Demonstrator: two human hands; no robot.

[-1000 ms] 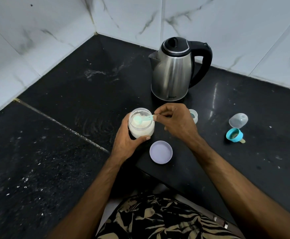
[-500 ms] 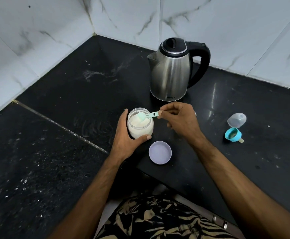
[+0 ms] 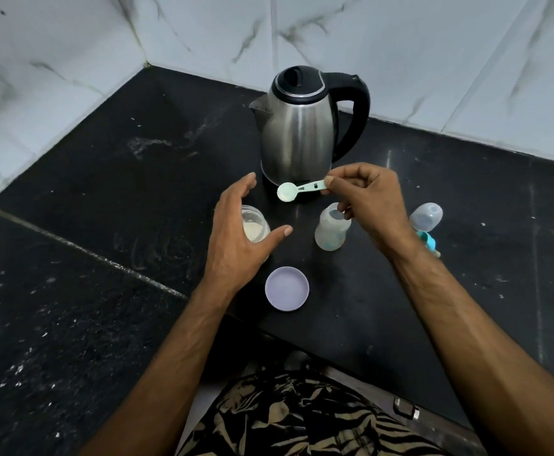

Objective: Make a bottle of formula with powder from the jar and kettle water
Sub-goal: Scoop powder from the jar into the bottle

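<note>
Head cam shows the scoop (image 3: 297,191) heaped with white powder, pinched by its handle in my right hand (image 3: 369,205) — it hangs in front of the kettle (image 3: 297,126), up and left of the open bottle (image 3: 331,230). My left hand (image 3: 236,238) is spread loose over the jar (image 3: 252,227), fingers apart, gripping nothing. Jar's purple lid (image 3: 287,288) lies near my side of the black counter (image 3: 104,179). Clear cap (image 3: 426,216) and teal ring (image 3: 428,240) lie right of the bottle.

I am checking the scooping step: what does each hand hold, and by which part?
The right hand pinches the green scoop by its handle end. The left hand holds nothing.
</note>
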